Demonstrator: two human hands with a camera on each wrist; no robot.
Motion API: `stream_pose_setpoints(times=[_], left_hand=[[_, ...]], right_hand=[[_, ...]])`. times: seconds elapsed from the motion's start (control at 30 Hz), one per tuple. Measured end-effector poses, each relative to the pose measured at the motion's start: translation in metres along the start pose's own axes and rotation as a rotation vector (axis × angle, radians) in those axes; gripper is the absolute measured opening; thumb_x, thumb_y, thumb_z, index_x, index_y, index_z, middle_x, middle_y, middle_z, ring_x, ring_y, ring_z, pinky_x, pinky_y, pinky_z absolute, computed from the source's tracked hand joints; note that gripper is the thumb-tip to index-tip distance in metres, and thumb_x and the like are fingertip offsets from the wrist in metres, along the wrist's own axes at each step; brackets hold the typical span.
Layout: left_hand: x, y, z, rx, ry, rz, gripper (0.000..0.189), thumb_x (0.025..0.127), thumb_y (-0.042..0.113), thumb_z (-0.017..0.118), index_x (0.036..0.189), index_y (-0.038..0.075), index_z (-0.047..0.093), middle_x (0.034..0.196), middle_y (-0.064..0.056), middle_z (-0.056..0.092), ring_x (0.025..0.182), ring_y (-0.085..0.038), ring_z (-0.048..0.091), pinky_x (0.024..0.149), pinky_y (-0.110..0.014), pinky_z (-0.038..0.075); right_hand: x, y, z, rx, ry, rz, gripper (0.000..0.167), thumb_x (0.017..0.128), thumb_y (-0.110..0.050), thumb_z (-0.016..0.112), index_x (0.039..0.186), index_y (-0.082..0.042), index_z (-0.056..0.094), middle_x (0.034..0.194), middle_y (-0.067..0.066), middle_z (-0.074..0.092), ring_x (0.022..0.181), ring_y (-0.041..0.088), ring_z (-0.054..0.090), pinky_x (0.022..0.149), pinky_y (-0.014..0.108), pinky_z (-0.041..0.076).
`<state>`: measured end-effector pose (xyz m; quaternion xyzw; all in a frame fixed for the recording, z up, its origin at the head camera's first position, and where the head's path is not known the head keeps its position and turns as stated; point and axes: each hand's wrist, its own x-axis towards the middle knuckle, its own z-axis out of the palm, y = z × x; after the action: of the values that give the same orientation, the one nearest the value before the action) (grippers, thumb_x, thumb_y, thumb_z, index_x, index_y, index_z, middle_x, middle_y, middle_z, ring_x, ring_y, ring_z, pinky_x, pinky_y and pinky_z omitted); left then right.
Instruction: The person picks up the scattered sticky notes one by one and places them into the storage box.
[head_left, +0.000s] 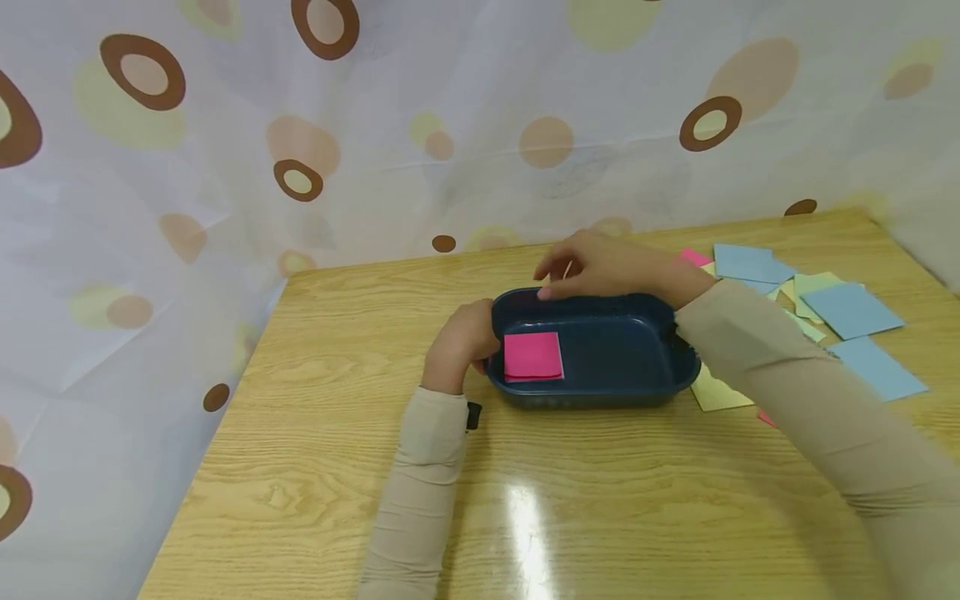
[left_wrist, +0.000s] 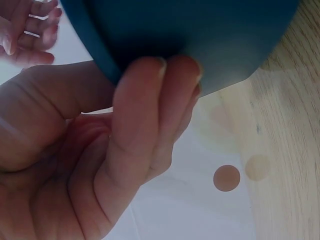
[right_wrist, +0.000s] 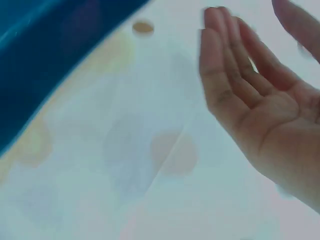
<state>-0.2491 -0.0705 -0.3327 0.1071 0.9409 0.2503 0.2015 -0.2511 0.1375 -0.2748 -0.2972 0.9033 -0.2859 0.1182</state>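
My left hand [head_left: 461,337] grips the left end of a dark blue oblong tray [head_left: 622,350], thumb on one side of the rim and fingers on the other. The left wrist view shows these fingers [left_wrist: 137,110] curled against the tray wall [left_wrist: 225,45]. A pink pad of sticky notes [head_left: 532,356] lies in the tray's left part. Over the far rim, my right hand [head_left: 600,262] holds nothing. In the right wrist view, the right hand's fingers [right_wrist: 212,60] are loosely bent and apart from the tray [right_wrist: 55,50].
Loose blue notes [head_left: 851,310], yellow notes [head_left: 720,392] and a few pink ones lie scattered on the wooden table [head_left: 322,467] at the right, partly behind my right sleeve [head_left: 795,392]. A white patterned curtain [head_left: 480,100] hangs behind the table and along its left side.
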Motion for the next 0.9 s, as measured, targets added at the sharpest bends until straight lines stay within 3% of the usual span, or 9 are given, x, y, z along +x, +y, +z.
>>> stream_pose_setpoints(times=[0.27, 0.4, 0.57, 0.63, 0.73, 0.8, 0.87, 0.9], left_hand=[[0.000, -0.002, 0.000, 0.015, 0.009, -0.007, 0.043, 0.088, -0.008, 0.055, 0.130, -0.005, 0.048, 0.122, -0.026, 0.059, 0.059, -0.025, 0.070, 0.061, -0.036, 0.061], [0.001, -0.003, 0.000, 0.005, 0.008, -0.007, 0.043, 0.089, -0.008, 0.055, 0.131, -0.004, 0.048, 0.122, -0.025, 0.059, 0.056, -0.024, 0.069, 0.061, -0.036, 0.061], [0.001, -0.002, 0.000, -0.007, 0.005, -0.015, 0.047, 0.089, -0.008, 0.056, 0.135, -0.003, 0.046, 0.124, -0.025, 0.058, 0.054, -0.022, 0.067, 0.062, -0.037, 0.061], [0.001, -0.002, 0.001, -0.012, 0.004, -0.016, 0.047, 0.089, -0.008, 0.055, 0.135, -0.003, 0.046, 0.123, -0.024, 0.059, 0.053, -0.022, 0.066, 0.062, -0.038, 0.061], [0.001, -0.002, 0.002, -0.007, 0.004, -0.017, 0.049, 0.089, -0.008, 0.055, 0.137, -0.003, 0.045, 0.124, -0.025, 0.058, 0.052, -0.022, 0.066, 0.063, -0.038, 0.061], [0.001, -0.002, 0.002, -0.001, 0.006, -0.019, 0.050, 0.089, -0.008, 0.055, 0.138, -0.003, 0.043, 0.125, -0.025, 0.058, 0.053, -0.022, 0.066, 0.062, -0.038, 0.061], [0.002, -0.002, 0.002, 0.005, 0.010, -0.023, 0.052, 0.089, -0.008, 0.055, 0.139, -0.002, 0.042, 0.126, -0.026, 0.057, 0.053, -0.023, 0.067, 0.062, -0.037, 0.061], [0.001, -0.001, 0.002, 0.004, 0.010, -0.023, 0.052, 0.089, -0.008, 0.055, 0.139, -0.003, 0.042, 0.126, -0.026, 0.057, 0.054, -0.023, 0.067, 0.061, -0.037, 0.061]], right_hand=[[-0.035, 0.072, -0.046, 0.318, 0.356, 0.274, 0.039, 0.094, -0.038, 0.060, 0.112, -0.003, 0.066, 0.087, 0.004, 0.066, 0.080, 0.015, 0.065, 0.069, 0.022, 0.057], [-0.048, 0.114, -0.053, 0.465, 0.502, 0.396, 0.033, 0.092, -0.041, 0.063, 0.103, -0.011, 0.067, 0.080, -0.005, 0.063, 0.073, 0.008, 0.063, 0.066, 0.018, 0.056], [-0.063, 0.157, -0.048, 0.558, 0.649, 0.551, 0.044, 0.092, -0.041, 0.061, 0.112, -0.001, 0.059, 0.072, -0.013, 0.059, 0.066, 0.001, 0.060, 0.062, 0.014, 0.054], [-0.070, 0.170, -0.044, 0.521, 0.688, 0.631, 0.053, 0.092, -0.043, 0.058, 0.119, 0.002, 0.055, 0.076, -0.011, 0.058, 0.067, 0.001, 0.058, 0.063, 0.014, 0.052], [-0.080, 0.182, -0.038, 0.396, 0.695, 0.768, 0.067, 0.092, -0.047, 0.055, 0.126, 0.011, 0.050, 0.111, 0.018, 0.059, 0.087, 0.018, 0.058, 0.074, 0.029, 0.053], [-0.085, 0.186, -0.035, 0.294, 0.648, 0.868, 0.080, 0.092, -0.048, 0.052, 0.135, 0.017, 0.037, 0.134, 0.036, 0.039, 0.108, 0.036, 0.051, 0.089, 0.045, 0.050], [-0.086, 0.192, -0.033, 0.173, 0.574, 0.941, 0.088, 0.091, -0.046, 0.053, 0.138, 0.023, 0.024, 0.142, 0.044, 0.020, 0.120, 0.051, 0.038, 0.100, 0.057, 0.040], [-0.086, 0.195, -0.032, 0.123, 0.538, 0.966, 0.091, 0.091, -0.045, 0.054, 0.138, 0.025, 0.019, 0.141, 0.045, 0.021, 0.125, 0.055, 0.031, 0.105, 0.059, 0.034]])
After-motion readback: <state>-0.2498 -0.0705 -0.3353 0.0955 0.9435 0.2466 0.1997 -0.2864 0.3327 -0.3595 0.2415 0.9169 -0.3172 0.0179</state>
